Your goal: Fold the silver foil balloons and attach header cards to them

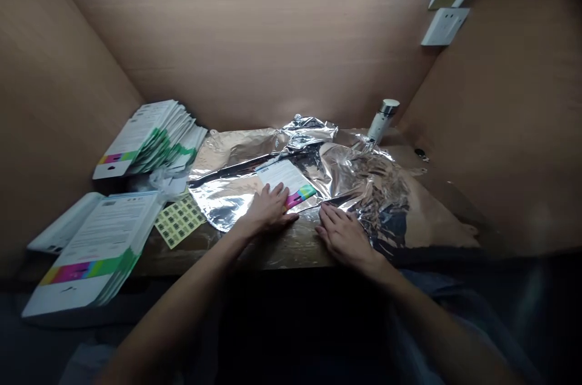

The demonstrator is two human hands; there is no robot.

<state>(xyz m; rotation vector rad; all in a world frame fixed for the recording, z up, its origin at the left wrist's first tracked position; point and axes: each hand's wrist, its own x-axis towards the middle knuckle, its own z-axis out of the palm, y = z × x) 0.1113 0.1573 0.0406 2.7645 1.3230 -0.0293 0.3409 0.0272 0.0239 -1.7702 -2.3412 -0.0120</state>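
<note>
Crumpled silver foil sheeting [227, 197] spreads over the desk in front of me. On it lies a printed card-like packet [284, 176], white with a rainbow stripe at its near end. My left hand [269, 206] rests on the near left part of this packet, fingers stretched out and covering some of it. To the right, my right hand [341, 232] lies flat at the foil's near edge, its fingers extended and side by side. Nothing shows in its grasp. A yellow sheet of small dark square stickers [180, 220] is left of my left forearm.
Two stacks of similar packets stand on the left: a far stack [140, 130] and a near stack [107, 227] jutting past the desk edge. A white bottle [382, 121] with a metallic cap stands at back right. Wooden panels [254, 39] enclose the desk; a wall socket [445, 26] is upper right.
</note>
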